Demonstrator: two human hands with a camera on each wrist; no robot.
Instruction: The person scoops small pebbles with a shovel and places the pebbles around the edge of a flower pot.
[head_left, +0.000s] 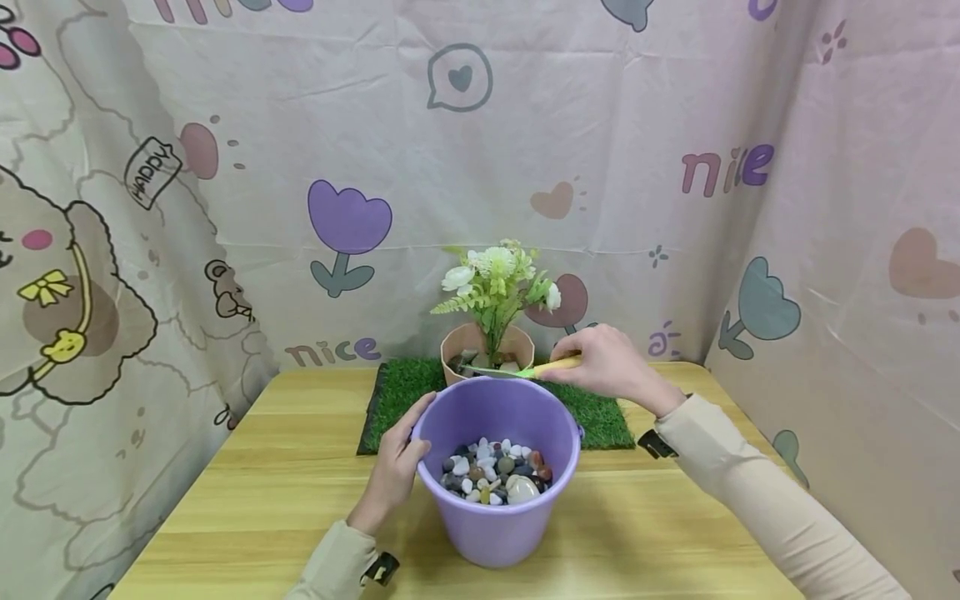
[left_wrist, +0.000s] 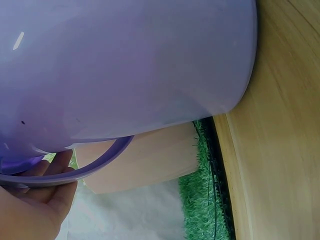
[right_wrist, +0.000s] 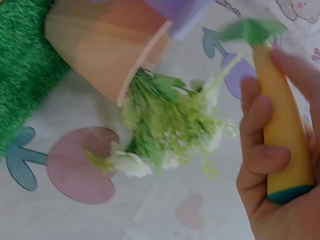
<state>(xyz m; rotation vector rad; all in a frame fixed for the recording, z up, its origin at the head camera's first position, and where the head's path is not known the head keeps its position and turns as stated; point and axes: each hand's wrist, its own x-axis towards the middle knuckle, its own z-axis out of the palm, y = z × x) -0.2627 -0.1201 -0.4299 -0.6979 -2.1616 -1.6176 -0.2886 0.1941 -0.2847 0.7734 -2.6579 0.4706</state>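
A purple bucket (head_left: 491,537) stands on the table with many mixed pebbles (head_left: 498,471) inside. My left hand (head_left: 399,454) grips its left rim, the thumb over the edge; in the left wrist view the fingers curl by the rim and the bucket's handle (left_wrist: 107,155). My right hand (head_left: 603,360) holds a small hand trowel by its yellow handle (right_wrist: 285,130). The trowel's green blade (head_left: 498,372) points left, level above the bucket's far rim, in front of the flowerpot (head_left: 452,343). Whether anything lies on the blade is too small to tell.
Behind the bucket, the peach flowerpot holds white flowers (head_left: 495,271) with green leaves and some stones. It stands on a mat of artificial grass (head_left: 401,408). The wooden table (head_left: 300,467) meets a printed cloth backdrop (head_left: 420,183) at the back and sides.
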